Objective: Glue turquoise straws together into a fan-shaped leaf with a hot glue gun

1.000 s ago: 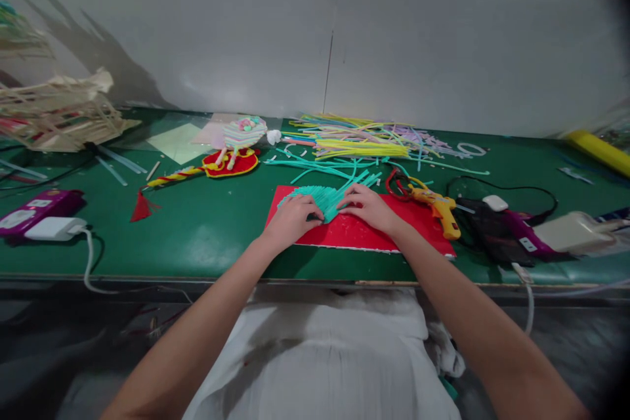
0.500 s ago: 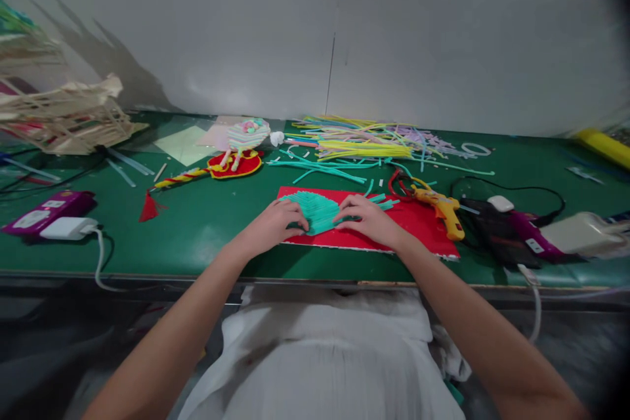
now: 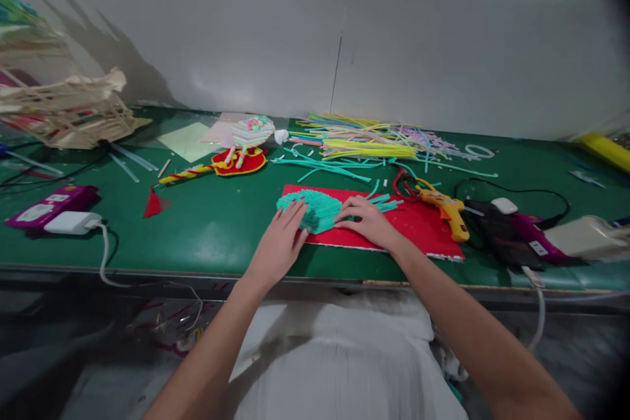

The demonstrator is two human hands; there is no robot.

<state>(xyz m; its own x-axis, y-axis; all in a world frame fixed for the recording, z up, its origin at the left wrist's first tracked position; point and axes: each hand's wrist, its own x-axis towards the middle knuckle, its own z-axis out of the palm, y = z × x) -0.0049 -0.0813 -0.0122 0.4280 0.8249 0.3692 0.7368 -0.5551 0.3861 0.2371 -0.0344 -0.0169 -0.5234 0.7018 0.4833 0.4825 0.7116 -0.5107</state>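
Observation:
A flat teal fan-shaped piece (image 3: 321, 211), built of fuzzy pipe cleaners laid side by side, rests on a red board (image 3: 418, 223). My left hand (image 3: 280, 239) lies over its left part, fingers stretched out and pointing away from me. At the piece's right edge, my right hand (image 3: 367, 220) has curled fingers, with thumb and fingertips gripping the teal edge. Loose teal stem ends (image 3: 388, 202) stick out beyond my right hand. A yellow hot glue gun (image 3: 450, 213) sits on the board's right side.
Behind the board lie teal pipe cleaners (image 3: 329, 168) and a multicoloured pile (image 3: 369, 144). A red-and-yellow craft with a tassel (image 3: 156, 203) is at left, near a purple power strip (image 3: 54, 207) and a wooden stick frame (image 3: 73, 111). A black device (image 3: 502, 236) lies right.
My left hand has turned from curled fingers at the piece's left edge to outstretched fingers laid on top of it. My right hand stays at the right edge.

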